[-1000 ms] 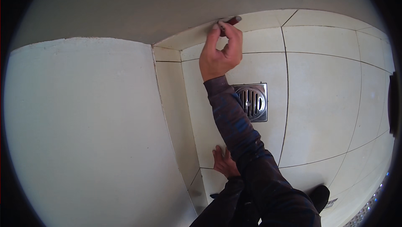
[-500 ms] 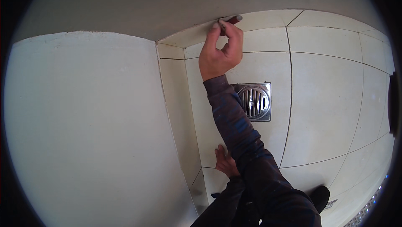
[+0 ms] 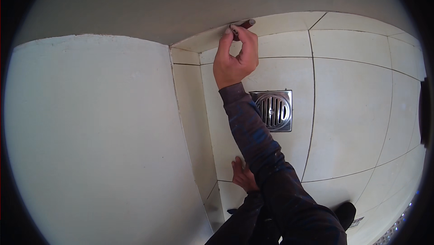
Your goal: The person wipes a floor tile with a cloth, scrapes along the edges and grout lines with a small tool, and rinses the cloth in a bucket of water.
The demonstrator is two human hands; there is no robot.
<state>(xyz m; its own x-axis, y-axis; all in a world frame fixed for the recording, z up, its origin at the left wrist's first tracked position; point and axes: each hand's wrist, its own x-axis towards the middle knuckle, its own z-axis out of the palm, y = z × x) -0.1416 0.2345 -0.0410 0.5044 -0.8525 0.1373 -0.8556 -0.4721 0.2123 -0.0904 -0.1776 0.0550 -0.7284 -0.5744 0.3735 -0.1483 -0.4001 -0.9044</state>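
My right hand point(image 3: 235, 61) reaches far forward, its thumb and fingers pinched round a short dark red tool point(image 3: 247, 24) with a greyish end. Its working tip is too small and hidden to make out. The tool sits at the top edge of the cream skirting tile point(image 3: 280, 24), where the tile meets the grey wall point(image 3: 217, 0). My left hand point(image 3: 245, 178) lies lower down on the tiled floor, fingers apart, partly covered by my right sleeve. It holds nothing that I can see.
A square metal floor drain point(image 3: 273, 110) is set in the cream floor tiles point(image 3: 348, 114), beside my right forearm. The white wall point(image 3: 99, 132) rises on the left, above more skirting tile point(image 3: 192, 109). A dark shoe point(image 3: 346, 214) stands at the lower right.
My right hand has slid slightly to the left along the skirting's top edge with the dark red tool. My left hand stays in place.
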